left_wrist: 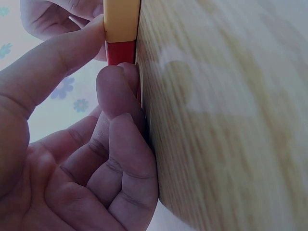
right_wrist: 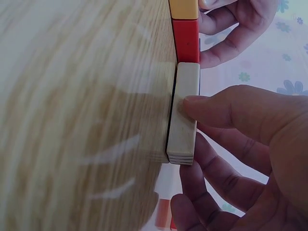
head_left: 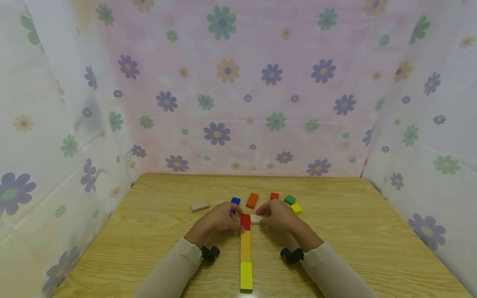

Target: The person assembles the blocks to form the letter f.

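A row of blocks runs away from the person: a yellow block (head_left: pixel 246 276) nearest, an orange-yellow block (head_left: pixel 245 246) beyond it, then a red block (head_left: pixel 244 222) at the far end. My left hand (head_left: pixel 223 217) holds the red block from the left, thumb by its joint with the orange-yellow one and forefinger round its far end. Between thumb and fingers my right hand (head_left: pixel 281 216) pinches a plain wooden block (right_wrist: pixel 184 110) with grooved sides. That block lies crosswise, its left end right at the red block's far right side.
Behind the hands lie a plain wooden block (head_left: pixel 200 206), a blue block (head_left: pixel 235 201), an orange block (head_left: pixel 252 200), a second red block (head_left: pixel 274 195), a green block (head_left: pixel 290 199) and a small yellow block (head_left: pixel 296 208). Flowered cloth (head_left: pixel 246 82) surrounds the wooden table (head_left: pixel 156 231).
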`<control>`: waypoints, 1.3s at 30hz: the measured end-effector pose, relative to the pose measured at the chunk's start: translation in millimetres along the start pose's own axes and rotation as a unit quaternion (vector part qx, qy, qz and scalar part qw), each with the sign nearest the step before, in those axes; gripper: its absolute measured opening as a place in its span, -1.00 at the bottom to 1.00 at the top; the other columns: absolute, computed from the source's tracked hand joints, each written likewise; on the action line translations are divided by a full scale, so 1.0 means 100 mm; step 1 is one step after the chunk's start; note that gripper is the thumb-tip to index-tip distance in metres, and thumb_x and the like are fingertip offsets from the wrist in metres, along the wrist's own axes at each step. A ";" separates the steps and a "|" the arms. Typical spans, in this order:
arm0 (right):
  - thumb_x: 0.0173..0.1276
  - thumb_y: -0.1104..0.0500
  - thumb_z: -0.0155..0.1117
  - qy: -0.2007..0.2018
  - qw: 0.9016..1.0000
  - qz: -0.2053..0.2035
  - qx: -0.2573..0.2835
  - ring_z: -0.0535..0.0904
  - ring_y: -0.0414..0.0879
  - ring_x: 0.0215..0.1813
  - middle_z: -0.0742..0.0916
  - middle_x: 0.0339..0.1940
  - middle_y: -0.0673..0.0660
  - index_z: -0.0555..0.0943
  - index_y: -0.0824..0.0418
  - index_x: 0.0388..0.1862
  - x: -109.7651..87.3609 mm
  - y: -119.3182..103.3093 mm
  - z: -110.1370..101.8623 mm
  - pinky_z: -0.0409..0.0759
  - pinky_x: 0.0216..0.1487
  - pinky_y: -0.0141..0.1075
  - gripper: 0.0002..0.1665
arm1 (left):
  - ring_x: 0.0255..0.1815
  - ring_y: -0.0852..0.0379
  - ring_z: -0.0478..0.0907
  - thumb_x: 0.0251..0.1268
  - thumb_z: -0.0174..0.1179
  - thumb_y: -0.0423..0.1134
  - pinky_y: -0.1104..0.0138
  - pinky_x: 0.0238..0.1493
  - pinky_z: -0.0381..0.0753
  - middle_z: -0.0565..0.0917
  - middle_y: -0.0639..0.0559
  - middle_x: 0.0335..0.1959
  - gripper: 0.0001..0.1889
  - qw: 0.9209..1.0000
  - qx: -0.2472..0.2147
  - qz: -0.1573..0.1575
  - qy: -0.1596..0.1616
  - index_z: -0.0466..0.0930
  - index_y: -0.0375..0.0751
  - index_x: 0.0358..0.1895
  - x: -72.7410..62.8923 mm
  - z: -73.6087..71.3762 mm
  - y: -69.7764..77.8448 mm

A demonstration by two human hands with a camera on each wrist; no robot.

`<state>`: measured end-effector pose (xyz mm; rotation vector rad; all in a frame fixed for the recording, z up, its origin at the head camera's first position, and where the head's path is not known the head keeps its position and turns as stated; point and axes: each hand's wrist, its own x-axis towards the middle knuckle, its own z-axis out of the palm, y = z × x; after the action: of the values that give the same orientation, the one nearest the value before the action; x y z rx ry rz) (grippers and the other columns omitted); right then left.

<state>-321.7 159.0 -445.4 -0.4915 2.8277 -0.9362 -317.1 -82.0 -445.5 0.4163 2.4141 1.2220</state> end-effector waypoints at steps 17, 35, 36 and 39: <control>0.23 0.25 0.54 0.002 1.000 0.001 -0.005 0.55 -0.14 -0.22 0.78 -0.18 -0.12 0.83 -0.02 -0.11 -0.02 0.01 0.04 0.61 -0.13 -0.24 -0.73 | -0.43 0.02 0.69 0.04 0.62 -0.21 0.25 -0.35 0.63 0.77 -0.01 -0.42 -0.51 1.000 -0.002 -0.002 -0.001 0.63 -0.13 0.05 0.00 0.03 -0.01; 0.25 0.23 0.54 -0.003 1.000 -0.014 0.000 0.57 -0.15 -0.21 0.77 -0.16 -0.08 0.81 0.04 -0.08 -0.02 0.01 0.02 0.63 -0.16 -0.25 -0.75 | -0.42 0.02 0.70 0.04 0.61 -0.20 0.23 -0.30 0.65 0.76 -0.02 -0.42 -0.48 1.000 -0.002 0.005 0.003 0.63 -0.16 0.08 -0.01 0.02 0.00; 0.26 0.23 0.54 -0.004 1.000 -0.013 0.001 0.57 -0.14 -0.21 0.77 -0.17 -0.08 0.81 0.04 -0.08 -0.02 0.01 0.02 0.63 -0.16 -0.26 -0.75 | -0.42 0.03 0.70 0.04 0.61 -0.20 0.23 -0.30 0.64 0.76 -0.02 -0.42 -0.49 1.000 -0.001 0.004 0.003 0.63 -0.15 0.08 -0.01 0.02 -0.01; 0.25 0.24 0.54 -0.005 1.000 -0.011 0.005 0.57 -0.14 -0.21 0.77 -0.18 -0.08 0.81 0.03 -0.09 -0.02 0.02 0.03 0.62 -0.18 -0.26 -0.75 | -0.42 0.03 0.69 0.04 0.62 -0.20 0.23 -0.31 0.64 0.76 -0.02 -0.41 -0.49 1.000 -0.001 0.003 0.003 0.63 -0.14 0.07 0.00 0.02 -0.02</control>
<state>-319.9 159.4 -448.8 -0.5255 2.8137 -0.9483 -316.1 -81.7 -448.1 0.4190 2.4183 1.2308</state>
